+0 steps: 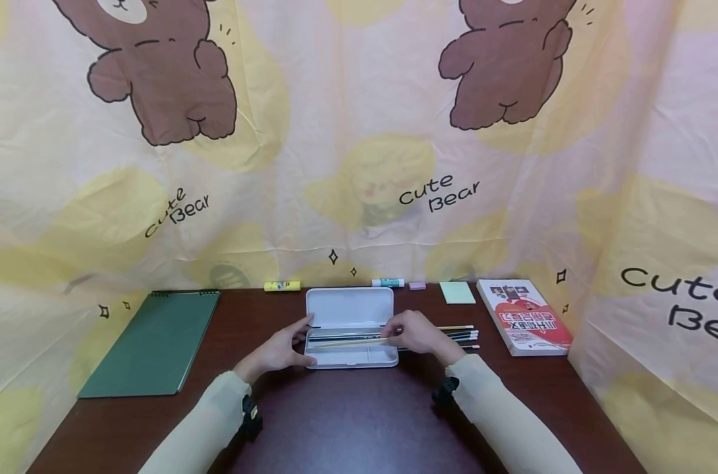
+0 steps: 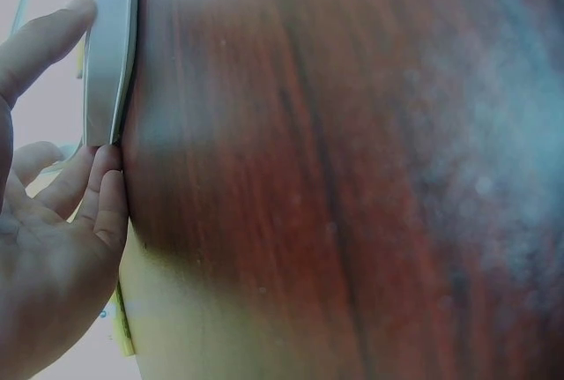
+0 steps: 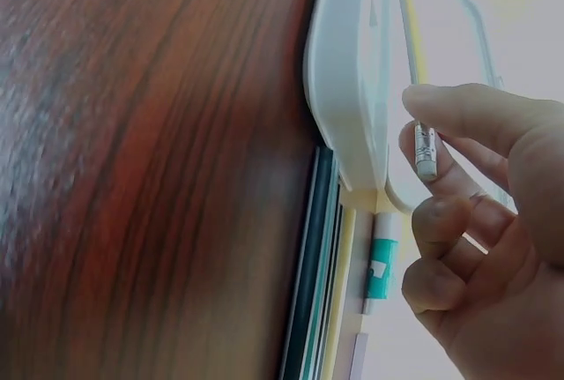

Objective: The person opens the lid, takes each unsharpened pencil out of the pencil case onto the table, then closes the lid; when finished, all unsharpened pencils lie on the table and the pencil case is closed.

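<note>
An open white pencil case (image 1: 350,308) lies on the table with its lid raised at the back. My left hand (image 1: 278,347) holds the case by its left end, thumb at the front corner and the other fingers against the end wall. Over the tray, my right hand (image 1: 415,331) pinches a yellow pencil (image 3: 411,36) near its white eraser end, between thumb and fingers. The pencil points left along the case. Several more pencils (image 1: 467,336), dark ones and a yellow one, lie to the right of the case, partly hidden under the right hand.
A green spiral pad (image 1: 151,345) lies at the left. Along the back are a yellow tube (image 1: 282,286), a white and teal glue stick (image 1: 387,282), a purple eraser (image 1: 417,286) and pale green sticky notes (image 1: 457,293). A red and white book (image 1: 524,317) lies at the right.
</note>
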The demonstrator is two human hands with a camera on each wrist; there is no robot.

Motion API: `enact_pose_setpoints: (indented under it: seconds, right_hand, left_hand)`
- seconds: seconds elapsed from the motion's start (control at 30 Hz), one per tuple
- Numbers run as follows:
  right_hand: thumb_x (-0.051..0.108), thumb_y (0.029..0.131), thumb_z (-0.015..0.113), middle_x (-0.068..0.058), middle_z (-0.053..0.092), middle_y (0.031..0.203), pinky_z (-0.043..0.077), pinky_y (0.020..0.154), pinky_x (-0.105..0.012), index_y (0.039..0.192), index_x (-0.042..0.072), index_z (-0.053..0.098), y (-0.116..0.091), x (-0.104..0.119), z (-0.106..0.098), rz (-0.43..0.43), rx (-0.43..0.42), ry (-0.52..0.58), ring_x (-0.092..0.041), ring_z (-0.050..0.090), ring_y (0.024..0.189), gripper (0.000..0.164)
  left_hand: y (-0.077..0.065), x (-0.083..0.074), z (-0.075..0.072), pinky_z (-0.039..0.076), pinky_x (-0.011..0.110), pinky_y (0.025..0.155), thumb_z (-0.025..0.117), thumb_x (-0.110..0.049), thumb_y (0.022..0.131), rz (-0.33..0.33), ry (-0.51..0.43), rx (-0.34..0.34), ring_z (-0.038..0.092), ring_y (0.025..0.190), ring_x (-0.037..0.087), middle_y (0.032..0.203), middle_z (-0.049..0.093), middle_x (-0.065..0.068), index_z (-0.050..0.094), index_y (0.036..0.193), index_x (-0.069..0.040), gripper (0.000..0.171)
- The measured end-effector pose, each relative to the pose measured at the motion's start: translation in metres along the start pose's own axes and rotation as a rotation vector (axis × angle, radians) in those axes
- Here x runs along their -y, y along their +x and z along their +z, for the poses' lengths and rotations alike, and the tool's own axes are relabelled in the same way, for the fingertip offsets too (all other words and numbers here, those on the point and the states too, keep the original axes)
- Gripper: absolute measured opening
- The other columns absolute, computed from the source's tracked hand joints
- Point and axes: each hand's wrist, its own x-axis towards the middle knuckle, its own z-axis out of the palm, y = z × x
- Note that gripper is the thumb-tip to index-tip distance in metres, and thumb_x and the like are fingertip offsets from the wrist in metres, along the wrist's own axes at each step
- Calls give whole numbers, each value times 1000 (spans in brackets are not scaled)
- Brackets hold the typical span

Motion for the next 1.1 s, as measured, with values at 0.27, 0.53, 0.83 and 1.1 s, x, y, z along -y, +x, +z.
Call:
enact_pose_setpoints:
  seconds: [0.27,0.53,0.83,1.1]
  right_hand:
    - [15,87,77,9,76,94,52,88,-39,88,23,80,-16,-14,-13,-14,-78,46,-13,62,91,8]
    - [18,88,76,10,74,93,48,81,-32,94,22,80,-41,-39,-31,91,-95,72,-14,58,87,8]
    - [24,89,75,9,75,97,47,81,-33,97,24,79,-75,-80,-46,142,-92,70,-15,59,89,9]
    - [22,88,76,6,75,96,44,74,-28,95,22,80,-95,-101,-53,197,-107,46,-15,57,84,7]
  left_hand:
    - [-1,-2,-1,42,49,113,89,-29,74,-2,4,-4,53,128,25,143,53,7,26,159,-25,106]
    - [0,-1,-2,43,48,113,89,-30,75,4,11,-1,52,129,25,145,51,7,26,159,-25,106]
    - [-1,-1,-2,43,49,112,89,-31,74,0,13,-4,53,129,26,144,52,8,26,159,-27,106]
    - [-2,-1,-1,43,49,112,90,-31,74,-3,11,-2,52,129,26,143,52,8,25,159,-26,107]
